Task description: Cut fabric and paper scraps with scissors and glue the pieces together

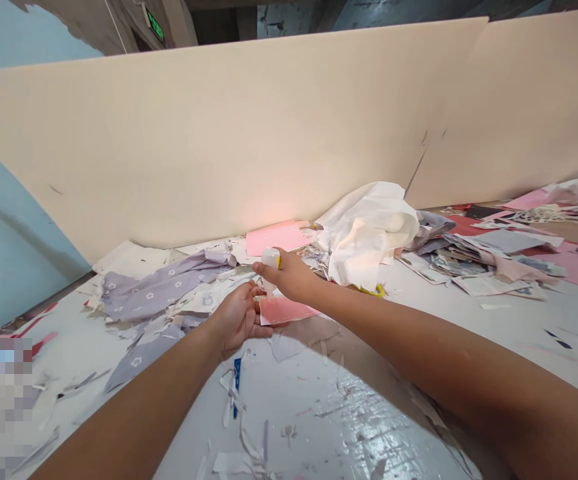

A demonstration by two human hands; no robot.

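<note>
My right hand [291,275] is closed around a small whitish, translucent bottle [271,257] with a bit of yellow on its side. Below it lies a pink piece of paper [286,311] with a pale lower edge. My left hand [240,319] rests at that piece's left edge, palm turned towards it. Its fingers are apart and touch or lie close by the edge; whether they grip it is hard to see. A second pink sheet [276,238] lies just behind the bottle, against the upright panel.
A cream panel [193,147] stands along the back of the white table [319,393]. Lilac flowered material [163,290] lies left. A crumpled white sheet [369,227] and a pile of paper scraps [469,257] lie right. A blue strip [237,387] and cuttings are nearer me.
</note>
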